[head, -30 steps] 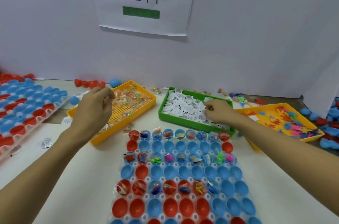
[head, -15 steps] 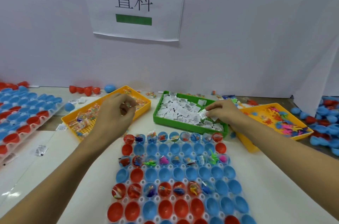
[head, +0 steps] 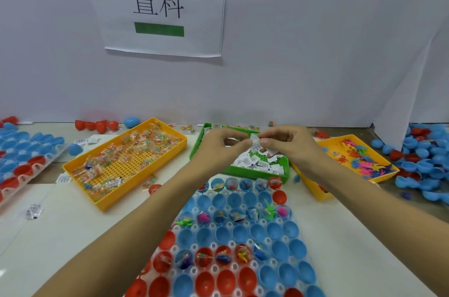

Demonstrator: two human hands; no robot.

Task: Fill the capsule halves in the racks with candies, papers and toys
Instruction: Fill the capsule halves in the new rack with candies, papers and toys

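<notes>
Both hands meet above the green plastic tray [head: 257, 175] of white paper slips [head: 252, 163]; the left hand [head: 218, 148] and right hand [head: 289, 146] pinch one small folded slip [head: 255, 141] between curled fingers. Slips may cling together, so two could drop into one blue capsule half [head: 218, 200] in the clear rack [head: 301, 270].

White paper sign [head: 165, 7] with black characters, green bar, white wall [head: 315, 41]
</notes>
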